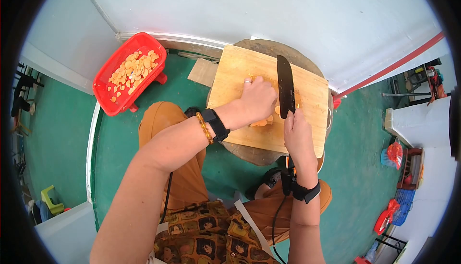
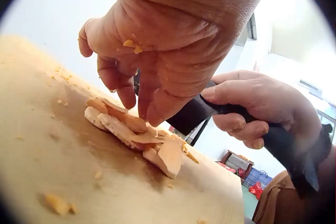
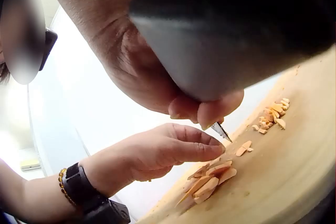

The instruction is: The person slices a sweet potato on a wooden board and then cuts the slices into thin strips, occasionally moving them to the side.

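Orange slices (image 2: 122,129) lie on the wooden board (image 1: 309,115) beneath the left hand (image 1: 259,100), its fingers bent down, though I cannot tell whether they pinch any; to the right, the right hand (image 1: 298,135) grasps the knife (image 1: 285,82). Far left sits a red basket (image 1: 144,42).

Downward head view from above, close wrist views across the same board (image 1: 252,61)
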